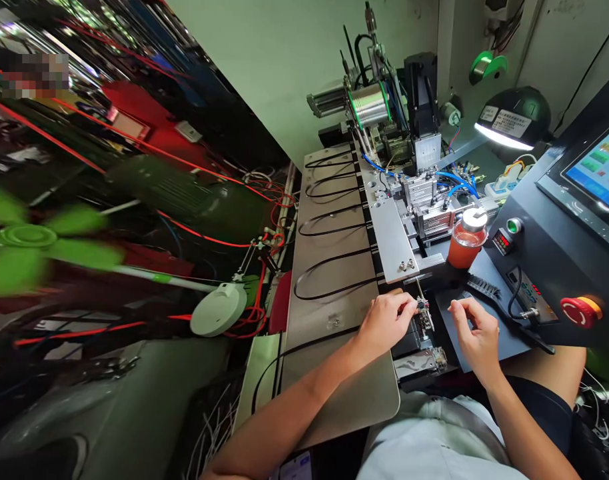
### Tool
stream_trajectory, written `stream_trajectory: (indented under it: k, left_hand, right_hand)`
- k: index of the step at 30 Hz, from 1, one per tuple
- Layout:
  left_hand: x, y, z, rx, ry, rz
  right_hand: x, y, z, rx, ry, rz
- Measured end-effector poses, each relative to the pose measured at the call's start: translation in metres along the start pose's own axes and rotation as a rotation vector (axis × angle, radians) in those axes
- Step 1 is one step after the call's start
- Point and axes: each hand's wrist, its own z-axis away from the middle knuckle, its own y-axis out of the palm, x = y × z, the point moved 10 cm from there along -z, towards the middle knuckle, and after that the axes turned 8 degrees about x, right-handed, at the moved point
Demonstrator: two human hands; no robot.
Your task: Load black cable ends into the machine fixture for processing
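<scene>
While the person sits at the tabletop [329, 293], the left hand [384, 322] rests at the near end of the steel plate, its fingers [407, 308] pinched on a small connector [423, 308] that sits on a dark fixture [424, 327] at the machine's near edge. The right hand [477, 333] hovers just beside it over the black mat [484, 280], fingers loosely curled and thumb meeting forefinger; whether anything lies between them cannot be told.

Handling, as a judgement: the connector looks light, rigid and small, with fine metal parts that could bend, so a fingertip pinch on its body rather than its contacts would suit. The black cable [334, 283] laid in loops across the plate looks limp and springy; it is best held close to the connector.

Containers: a clear bottle [465, 241] with a white cap stands upright on the mat beyond the right hand, filled most of the way with an orange-red liquid. A black brush [484, 287] lies just beside it. A spool of silvery wire [368, 105] is mounted on the soldering head [414, 133] farther back, well apart from both hands.
</scene>
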Motion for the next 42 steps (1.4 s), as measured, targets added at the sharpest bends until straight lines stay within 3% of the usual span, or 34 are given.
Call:
stream_trajectory:
  k: [6, 11, 18, 25, 32, 39, 42]
  left_hand:
    - [0.000, 0.000, -0.002, 0.017, -0.012, 0.005]
    - [-0.001, 0.000, -0.002, 0.037, 0.036, 0.058]
    - [0.001, 0.001, -0.003, 0.033, -0.015, 0.008]
    - [-0.003, 0.002, -0.004, 0.015, -0.003, -0.023]
    - [-0.007, 0.002, -0.004, -0.002, 0.014, -0.085]
    - [-0.010, 0.000, -0.002, -0.040, 0.048, -0.170]
    - [-0.011, -0.003, 0.006, -0.134, 0.089, -0.248]
  right_hand:
    - [-0.005, 0.007, -0.006, 0.088, 0.012, -0.043]
    - [-0.010, 0.004, -0.007, 0.090, 0.051, -0.062]
    - [-0.017, 0.006, -0.007, 0.114, 0.078, -0.052]
    - [-0.019, 0.022, -0.008, 0.234, 0.077, -0.043]
    - [-0.006, 0.044, -0.020, 0.345, 0.052, -0.003]
    - [-0.010, 0.065, -0.022, 0.408, 0.085, -0.213]
    - [-0.016, 0.067, -0.020, 0.372, 0.106, -0.329]
